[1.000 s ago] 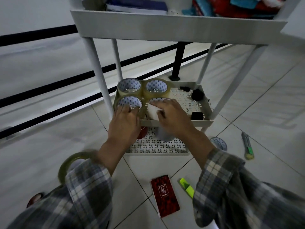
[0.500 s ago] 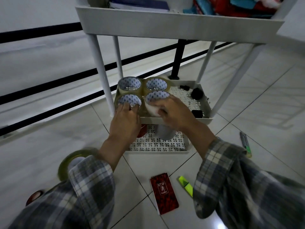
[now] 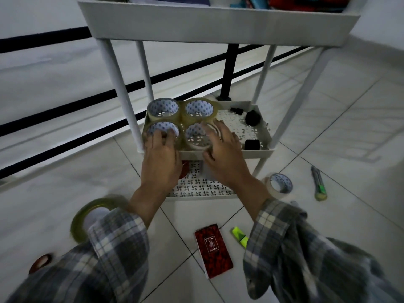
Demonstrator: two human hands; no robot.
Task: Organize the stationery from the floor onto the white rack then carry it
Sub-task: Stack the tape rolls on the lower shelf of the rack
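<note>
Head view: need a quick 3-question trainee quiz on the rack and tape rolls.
1. How many tape rolls sit in the middle shelf?
2. True or false: the red notebook is on the rack.
3. Which lies right of the rack on the floor: A) a tape roll, B) scissors, C) a stapler?

Key: 1) four; 2) false, it lies on the floor; 3) A.

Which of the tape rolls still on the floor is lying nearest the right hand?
The white-cored tape roll on the tile just right of the right hand. The greenish roll and the small reddish one lie far off on the left.
</note>
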